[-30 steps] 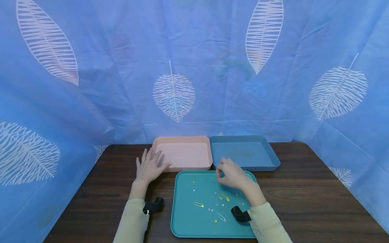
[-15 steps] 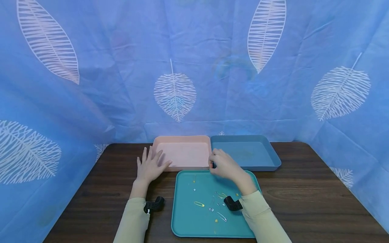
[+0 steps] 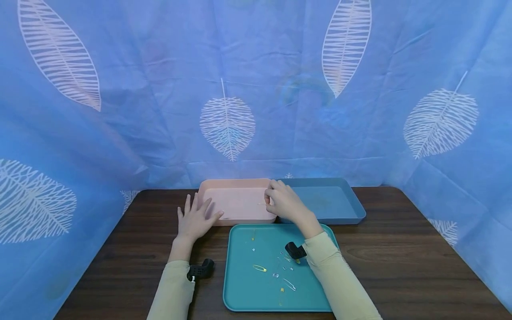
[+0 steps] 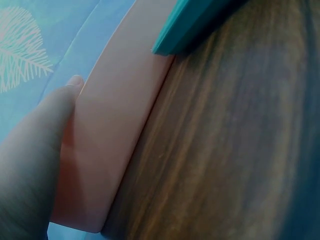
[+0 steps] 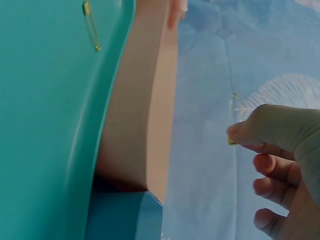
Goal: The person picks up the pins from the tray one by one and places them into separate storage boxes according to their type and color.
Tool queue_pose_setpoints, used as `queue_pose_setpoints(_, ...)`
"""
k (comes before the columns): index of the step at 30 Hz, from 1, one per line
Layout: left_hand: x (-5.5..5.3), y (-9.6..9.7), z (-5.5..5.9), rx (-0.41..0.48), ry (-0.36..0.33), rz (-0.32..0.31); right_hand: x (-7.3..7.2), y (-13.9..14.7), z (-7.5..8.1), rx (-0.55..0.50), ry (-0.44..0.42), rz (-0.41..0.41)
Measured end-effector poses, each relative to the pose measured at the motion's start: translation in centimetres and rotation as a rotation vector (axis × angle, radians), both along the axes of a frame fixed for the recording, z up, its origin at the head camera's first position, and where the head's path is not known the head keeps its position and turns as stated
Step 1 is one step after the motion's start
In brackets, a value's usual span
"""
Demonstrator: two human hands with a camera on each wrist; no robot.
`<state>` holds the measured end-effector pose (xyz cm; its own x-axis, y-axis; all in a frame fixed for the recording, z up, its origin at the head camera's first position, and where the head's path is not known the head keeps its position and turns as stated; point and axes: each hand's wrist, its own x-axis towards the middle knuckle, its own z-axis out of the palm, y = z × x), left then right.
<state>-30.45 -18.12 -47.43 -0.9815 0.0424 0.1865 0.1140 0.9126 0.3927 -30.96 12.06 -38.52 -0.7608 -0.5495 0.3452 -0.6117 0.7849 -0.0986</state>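
Above pink tray (image 3: 236, 200), R end, nr blue tray (image 3: 326, 200): R hand (image 3: 283, 200) w/ grip clamped on pin (image 5: 230, 110), thumb-to-finger pinch. L hand (image 3: 194, 223) grip spread, fingers apart, thumb touching pink rim. Nearer cam, teal tray (image 3: 248, 295) on worktop (image 3: 408, 253) w/ loose pins (image 3: 260, 268) & tiny bits (image 3: 275, 275) scattered abt.

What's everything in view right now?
Pink tray: one, pale pink, far side, left
Blue tray: one, blue, right of the pink tray
Teal tray: one, teal, near side
Held safety pin: one, gold-ended, over the pink tray
Loose safety pins: several, hard to count, gold and silver, on the teal tray
Table: one, dark brown, under the trays
Cloth: seemingly one, blue and white, behind
Wrist devices: two, black, one per wrist
Sleeves: two, pale yellow-green, forearms
Left hand: one, bare, at pink tray's rim
Right hand: one, bare, pinching the pin
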Motion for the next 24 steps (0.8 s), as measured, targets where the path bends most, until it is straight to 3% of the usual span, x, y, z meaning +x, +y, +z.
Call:
queue_pose_setpoints(6,0.0,0.1,0.0,-0.013,-0.002,0.007,-1.7,-0.8,-0.6,0.003,0.040,-0.003)
queue_pose_setpoints(24,-0.1,0.1,-0.1,-0.004,0.016,0.018,-6.3,-2.4,-1.7,0.122,0.020,0.011)
